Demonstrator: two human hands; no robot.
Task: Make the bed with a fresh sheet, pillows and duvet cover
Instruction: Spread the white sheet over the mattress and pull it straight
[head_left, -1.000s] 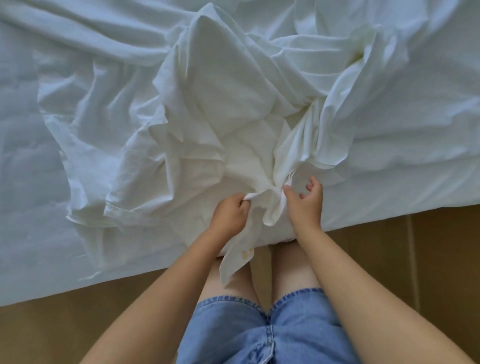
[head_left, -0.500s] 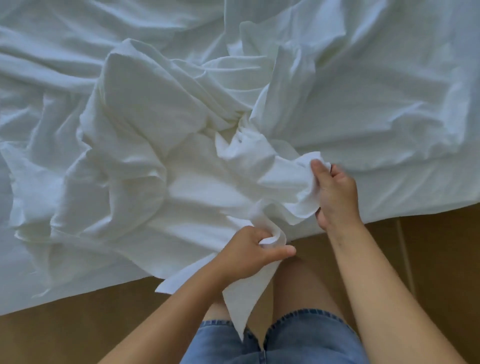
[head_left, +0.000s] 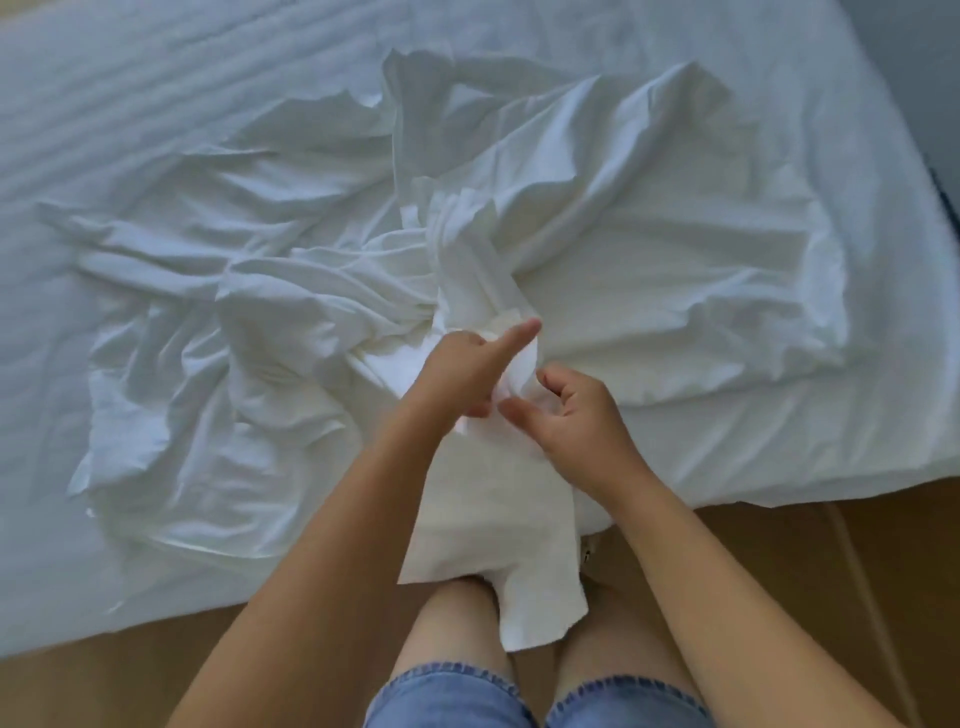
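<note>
Left hand (head_left: 462, 374): just below frame centre. Index finger (head_left: 511, 338) is straight, pointing to 2 o'clock. The other fingers are curled down into white cloth and grip a bunched part of the sheet (head_left: 649, 249).

Right hand (head_left: 582, 421): just beside the left, at its 4 o'clock. Fingers are curled and the thumb is brought in toward them, pinching a fold of the same sheet. The two hands are almost touching, with the gathered cloth between them.

Sheet, near hands: a twisted, rope-like gather runs from the hands toward 12 o'clock. A flat flap (head_left: 535, 571) hangs from the hands toward 6 o'clock, over the bed edge, and ends between the person's bare legs (head_left: 452, 613).

Sheet, further out: it is crumpled and not spread. One heap of folds lies at 9 o'clock from the hands. A broader, smoother lobe lies from 12 to 3 o'clock. All of it rests on the mattress (head_left: 156, 104), which shows bare and faintly ribbed from 9 to 12 o'clock and along the far side.

Bed edge: runs across the lower frame, higher at 3 o'clock than at 8 o'clock.

Surroundings: brown floor (head_left: 857, 571) at 4 and 8 o'clock. Denim shorts (head_left: 441, 696) at 6 o'clock. A grey surface fills the 1 o'clock corner; I cannot tell what it is.
</note>
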